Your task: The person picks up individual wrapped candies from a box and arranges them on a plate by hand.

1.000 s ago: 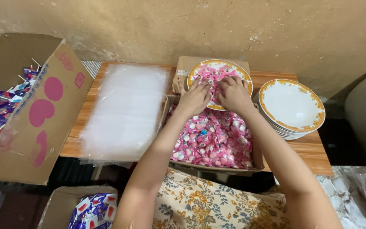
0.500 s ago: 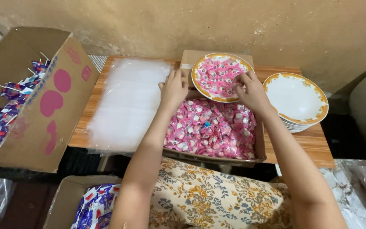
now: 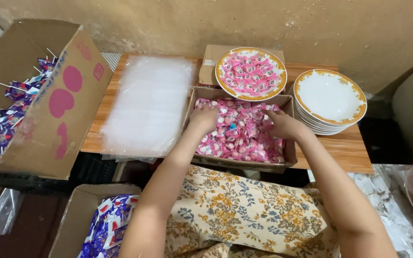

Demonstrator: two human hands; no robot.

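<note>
Pink-wrapped candies (image 3: pixel 244 136) in cardboard box (image 3: pixel 244 164)

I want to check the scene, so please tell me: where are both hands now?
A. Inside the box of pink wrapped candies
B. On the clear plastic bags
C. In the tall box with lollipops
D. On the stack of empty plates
A: the left hand and the right hand both rest among the pink wrapped candies in the low cardboard box.

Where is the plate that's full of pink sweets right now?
The plate of pink sweets sits at the table's far edge, just behind the box of pink sweets, with the stack of empty plates to its right.
</note>
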